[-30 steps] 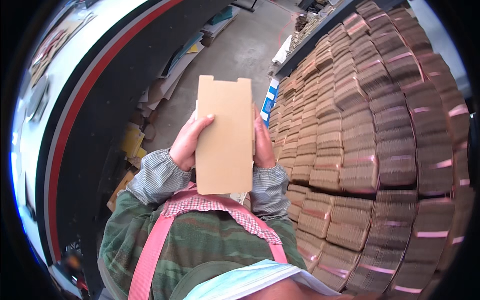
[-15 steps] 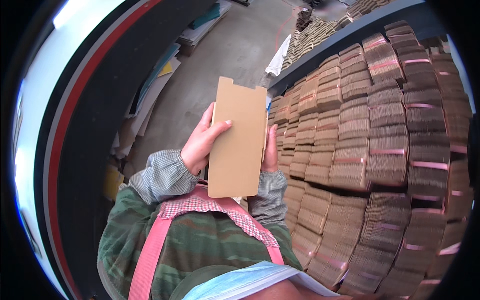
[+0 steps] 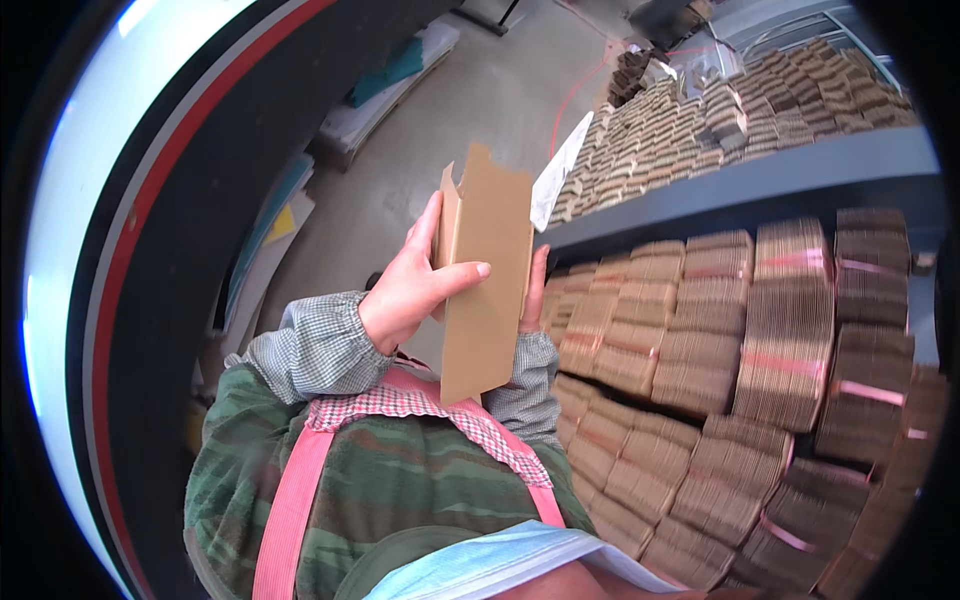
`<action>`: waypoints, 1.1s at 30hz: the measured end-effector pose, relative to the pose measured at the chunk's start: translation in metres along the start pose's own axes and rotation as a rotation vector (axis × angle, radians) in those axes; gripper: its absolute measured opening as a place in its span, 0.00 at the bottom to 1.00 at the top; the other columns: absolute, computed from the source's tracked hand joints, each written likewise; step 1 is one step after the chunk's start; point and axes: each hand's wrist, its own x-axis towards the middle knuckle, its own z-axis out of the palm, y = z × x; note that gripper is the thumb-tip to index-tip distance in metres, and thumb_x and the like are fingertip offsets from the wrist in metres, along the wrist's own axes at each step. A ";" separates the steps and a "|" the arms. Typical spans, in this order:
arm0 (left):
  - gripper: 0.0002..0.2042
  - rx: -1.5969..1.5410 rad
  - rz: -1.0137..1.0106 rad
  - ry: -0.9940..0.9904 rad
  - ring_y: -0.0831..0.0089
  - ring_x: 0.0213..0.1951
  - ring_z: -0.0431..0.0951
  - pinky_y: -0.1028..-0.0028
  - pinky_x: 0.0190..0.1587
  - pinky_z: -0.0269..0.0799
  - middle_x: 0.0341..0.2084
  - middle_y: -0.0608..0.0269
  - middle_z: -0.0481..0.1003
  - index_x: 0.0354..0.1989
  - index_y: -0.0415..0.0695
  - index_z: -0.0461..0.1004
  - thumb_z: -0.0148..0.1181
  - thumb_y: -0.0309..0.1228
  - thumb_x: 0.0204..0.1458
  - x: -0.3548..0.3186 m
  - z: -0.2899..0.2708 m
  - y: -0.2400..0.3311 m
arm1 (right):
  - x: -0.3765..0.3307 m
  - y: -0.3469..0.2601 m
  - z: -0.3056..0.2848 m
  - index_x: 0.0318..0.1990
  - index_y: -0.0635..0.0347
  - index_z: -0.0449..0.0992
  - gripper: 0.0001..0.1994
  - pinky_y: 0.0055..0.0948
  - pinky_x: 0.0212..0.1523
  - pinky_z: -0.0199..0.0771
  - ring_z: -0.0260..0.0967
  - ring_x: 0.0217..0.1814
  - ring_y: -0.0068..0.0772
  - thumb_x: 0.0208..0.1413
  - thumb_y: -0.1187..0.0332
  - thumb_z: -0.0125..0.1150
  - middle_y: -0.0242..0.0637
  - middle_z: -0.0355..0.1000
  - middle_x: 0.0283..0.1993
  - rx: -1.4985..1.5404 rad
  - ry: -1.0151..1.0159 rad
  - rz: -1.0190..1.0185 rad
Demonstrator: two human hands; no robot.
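In front of my chest, a folded brown cardboard carton (image 3: 488, 290) stands upright and slightly turned, with a notched upper end. Its narrow left side shows as a separate panel beside the broad face. My left hand (image 3: 408, 283) grips the left side, thumb laid across the broad face and fingers along the side panel. At the right edge, my right hand (image 3: 535, 290) presses against the carton with its fingers pointing up; part of that hand is hidden behind the cardboard.
Bundles of flat cardboard (image 3: 705, 310), tied with pink straps, fill the right side in stacked rows. A grey beam (image 3: 740, 190) separates them from further cardboard stacks (image 3: 650, 140). On the left runs a dark edge with a red stripe (image 3: 150, 180), near sheets (image 3: 265, 240) on the floor.
The carton has turned and opened somewhat, so its left side panel now shows. My left hand has shifted a little right with it. The view has swung, showing more of the far stacks.
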 end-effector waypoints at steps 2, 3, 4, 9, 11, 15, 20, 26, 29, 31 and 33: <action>0.46 -0.020 -0.027 -0.014 0.63 0.63 0.57 0.67 0.62 0.55 0.64 0.52 0.52 0.69 0.43 0.31 0.61 0.26 0.49 0.080 0.002 0.010 | 0.064 -0.029 -0.038 0.66 0.58 0.52 0.37 0.38 0.59 0.65 0.61 0.62 0.41 0.62 0.38 0.24 0.43 0.59 0.63 0.038 0.020 -0.025; 0.45 -0.109 0.024 -0.060 0.64 0.62 0.58 0.67 0.62 0.56 0.64 0.53 0.53 0.69 0.43 0.33 0.60 0.26 0.49 0.105 -0.013 0.023 | 0.100 -0.040 -0.041 0.66 0.59 0.52 0.35 0.37 0.60 0.63 0.60 0.63 0.40 0.63 0.40 0.26 0.43 0.57 0.64 -0.019 -0.019 0.008; 0.43 -0.174 0.052 -0.100 0.65 0.62 0.59 0.67 0.62 0.57 0.63 0.54 0.54 0.69 0.44 0.36 0.59 0.27 0.49 0.134 -0.021 0.037 | 0.132 -0.055 -0.046 0.67 0.60 0.51 0.34 0.36 0.62 0.61 0.58 0.65 0.39 0.64 0.42 0.27 0.43 0.56 0.65 -0.045 -0.050 0.044; 0.30 -0.455 -0.051 -0.367 0.68 0.56 0.67 0.69 0.56 0.66 0.56 0.59 0.64 0.65 0.44 0.50 0.54 0.28 0.54 0.317 -0.041 0.068 | 0.268 -0.131 -0.096 0.68 0.66 0.44 0.29 0.30 0.68 0.48 0.45 0.71 0.34 0.65 0.61 0.42 0.43 0.46 0.70 -0.457 0.211 -0.223; 0.25 -0.402 -0.230 -0.233 0.67 0.51 0.72 0.67 0.52 0.70 0.52 0.56 0.69 0.61 0.40 0.58 0.53 0.29 0.54 0.399 -0.029 0.069 | 0.328 -0.146 -0.158 0.68 0.69 0.42 0.31 0.29 0.69 0.43 0.40 0.73 0.31 0.63 0.69 0.47 0.43 0.43 0.72 -0.289 0.219 -0.137; 0.19 -0.505 -0.410 -0.403 0.66 0.46 0.76 0.66 0.48 0.74 0.46 0.55 0.73 0.54 0.36 0.65 0.53 0.33 0.56 0.542 -0.039 0.084 | 0.404 -0.234 -0.147 0.68 0.70 0.42 0.33 0.30 0.67 0.49 0.45 0.72 0.33 0.57 0.80 0.50 0.43 0.46 0.71 -0.436 0.359 -0.277; 0.19 -0.320 -0.429 -0.466 0.66 0.45 0.76 0.67 0.48 0.74 0.46 0.54 0.73 0.52 0.35 0.67 0.52 0.37 0.59 0.729 -0.033 0.139 | 0.566 -0.328 -0.210 0.68 0.68 0.42 0.36 0.30 0.66 0.52 0.47 0.71 0.33 0.54 0.81 0.54 0.43 0.47 0.70 -0.519 0.296 -0.379; 0.18 -0.233 -0.376 -0.176 0.64 0.48 0.75 0.65 0.51 0.72 0.47 0.53 0.73 0.53 0.37 0.67 0.52 0.35 0.59 0.965 -0.042 0.180 | 0.819 -0.414 -0.296 0.68 0.68 0.45 0.36 0.29 0.61 0.60 0.58 0.63 0.31 0.56 0.72 0.58 0.43 0.58 0.64 -0.388 0.323 -0.135; 0.19 -0.290 -0.331 -0.307 0.64 0.49 0.74 0.65 0.52 0.71 0.48 0.53 0.72 0.55 0.37 0.64 0.52 0.33 0.58 1.049 -0.004 0.213 | 0.885 -0.493 -0.312 0.67 0.68 0.46 0.36 0.29 0.60 0.61 0.60 0.62 0.31 0.56 0.69 0.60 0.44 0.61 0.62 -0.627 0.360 -0.280; 0.20 -0.358 -0.180 -0.331 0.67 0.49 0.74 0.66 0.51 0.71 0.49 0.54 0.71 0.56 0.36 0.63 0.52 0.32 0.57 1.092 -0.013 0.250 | 0.972 -0.530 -0.306 0.67 0.68 0.49 0.35 0.29 0.60 0.61 0.60 0.62 0.31 0.56 0.68 0.60 0.44 0.60 0.63 -0.793 0.240 -0.370; 0.21 -0.330 -0.139 -0.326 0.66 0.50 0.73 0.66 0.51 0.71 0.51 0.53 0.69 0.57 0.37 0.62 0.53 0.32 0.57 1.155 -0.016 0.264 | 1.044 -0.551 -0.325 0.66 0.68 0.49 0.34 0.29 0.61 0.61 0.59 0.63 0.32 0.56 0.67 0.60 0.45 0.59 0.63 -0.877 0.224 -0.334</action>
